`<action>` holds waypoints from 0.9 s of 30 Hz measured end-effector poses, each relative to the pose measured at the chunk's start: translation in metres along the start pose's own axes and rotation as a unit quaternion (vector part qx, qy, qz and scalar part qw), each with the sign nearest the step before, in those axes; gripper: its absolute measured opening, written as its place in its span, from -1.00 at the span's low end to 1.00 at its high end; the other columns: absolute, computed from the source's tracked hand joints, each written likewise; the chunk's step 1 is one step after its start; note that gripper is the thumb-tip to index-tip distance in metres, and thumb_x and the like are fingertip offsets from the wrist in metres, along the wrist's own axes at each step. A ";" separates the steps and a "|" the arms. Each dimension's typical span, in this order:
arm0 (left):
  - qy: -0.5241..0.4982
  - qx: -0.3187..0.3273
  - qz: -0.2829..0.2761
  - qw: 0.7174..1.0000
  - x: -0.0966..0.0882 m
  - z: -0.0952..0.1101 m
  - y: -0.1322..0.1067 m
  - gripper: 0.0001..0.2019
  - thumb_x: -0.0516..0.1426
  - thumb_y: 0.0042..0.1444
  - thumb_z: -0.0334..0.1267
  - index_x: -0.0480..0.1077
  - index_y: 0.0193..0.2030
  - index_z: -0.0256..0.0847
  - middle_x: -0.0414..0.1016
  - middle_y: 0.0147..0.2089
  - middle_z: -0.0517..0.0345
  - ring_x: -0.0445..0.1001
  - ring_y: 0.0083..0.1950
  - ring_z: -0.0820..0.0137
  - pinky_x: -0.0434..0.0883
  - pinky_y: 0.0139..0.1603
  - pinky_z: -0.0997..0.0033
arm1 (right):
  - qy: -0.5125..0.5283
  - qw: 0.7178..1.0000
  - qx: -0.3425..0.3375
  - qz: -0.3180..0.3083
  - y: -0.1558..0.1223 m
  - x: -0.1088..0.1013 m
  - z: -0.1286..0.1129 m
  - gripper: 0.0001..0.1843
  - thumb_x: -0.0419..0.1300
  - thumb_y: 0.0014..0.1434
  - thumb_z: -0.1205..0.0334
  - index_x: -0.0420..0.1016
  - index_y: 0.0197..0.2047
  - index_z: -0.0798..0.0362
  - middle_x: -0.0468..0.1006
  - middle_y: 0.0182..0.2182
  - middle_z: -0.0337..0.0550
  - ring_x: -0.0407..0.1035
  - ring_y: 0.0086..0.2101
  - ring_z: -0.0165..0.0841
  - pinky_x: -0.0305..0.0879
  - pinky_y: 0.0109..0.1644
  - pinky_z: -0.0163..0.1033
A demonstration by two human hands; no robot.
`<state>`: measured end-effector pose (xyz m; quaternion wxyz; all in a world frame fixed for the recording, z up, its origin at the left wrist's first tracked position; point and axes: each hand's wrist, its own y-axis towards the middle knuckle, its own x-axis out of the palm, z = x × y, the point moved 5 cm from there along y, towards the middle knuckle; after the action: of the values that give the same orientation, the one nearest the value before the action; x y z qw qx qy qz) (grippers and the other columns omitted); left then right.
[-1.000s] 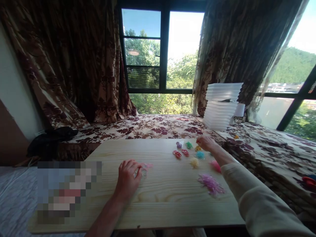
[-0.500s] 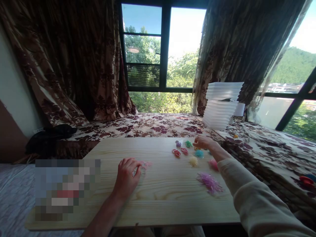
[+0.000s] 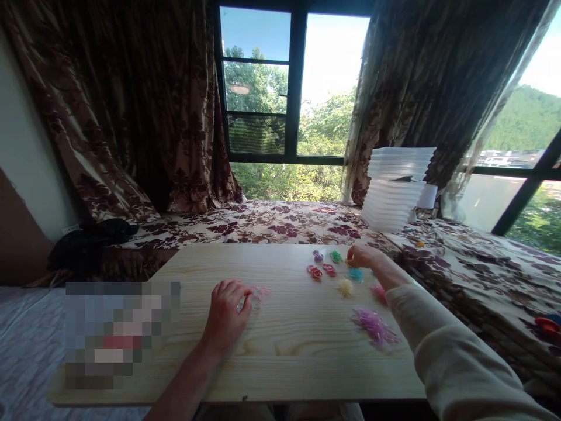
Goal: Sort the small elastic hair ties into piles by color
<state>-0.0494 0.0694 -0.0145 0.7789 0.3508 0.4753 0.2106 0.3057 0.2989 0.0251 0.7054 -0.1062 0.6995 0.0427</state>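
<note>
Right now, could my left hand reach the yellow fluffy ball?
Probably yes: only bare board lies between the left hand and the yellow fluffy ball; the right hand is beyond it.

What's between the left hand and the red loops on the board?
Head view: a small pink piece at the fingertips of the left hand, then bare board up to the red loops.

A pixelated block (image 3: 123, 333) hides the left part of the desk (image 3: 298, 351). The right hand (image 3: 363, 255) covers some small coloured pieces (image 3: 326, 269); whether its fingers (image 3: 353, 255) grip 1 is unclear. The left hand (image 3: 228, 316) half covers a pale pink thing (image 3: 260, 291), too small to identify.
</note>
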 end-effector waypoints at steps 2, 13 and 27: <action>-0.002 -0.001 0.000 1.000 -0.001 0.001 0.000 -0.83 0.05 0.19 -0.33 0.46 -0.34 -0.14 0.56 -0.26 0.10 0.45 -0.09 0.23 0.30 0.04 0.16 | 0.002 1.000 -0.002 0.012 0.001 0.002 0.000 -0.66 0.15 0.31 0.08 0.40 0.10 0.03 0.43 0.06 -0.06 0.41 -0.06 -0.29 0.41 0.00 -0.05; -0.008 -0.015 -0.002 1.000 -0.001 0.000 0.000 -0.82 0.05 0.18 -0.33 0.48 -0.34 -0.13 0.55 -0.27 0.11 0.44 -0.12 0.24 0.28 0.04 0.15 | -0.033 0.999 0.013 0.025 0.010 -0.002 -0.006 -0.65 0.15 0.31 0.08 0.39 0.10 0.04 0.43 0.06 -0.06 0.41 -0.05 -0.28 0.41 0.00 -0.04; 0.047 -0.092 -0.006 0.995 -0.008 -0.014 0.002 -0.83 0.11 0.11 -0.38 0.53 -0.39 -0.13 0.56 -0.31 0.08 0.41 -0.09 0.17 0.27 0.06 0.07 | 0.026 0.993 -0.074 0.088 -0.060 -0.040 -0.070 -0.70 0.15 0.31 0.08 0.44 0.02 0.06 0.48 -0.01 -0.10 0.42 -0.11 -0.32 0.42 -0.03 -0.09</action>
<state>-0.0657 0.0709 -0.0123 0.7859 0.2639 0.4924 0.2652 0.2491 0.2292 0.0701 0.6705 -0.0973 0.7192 0.1540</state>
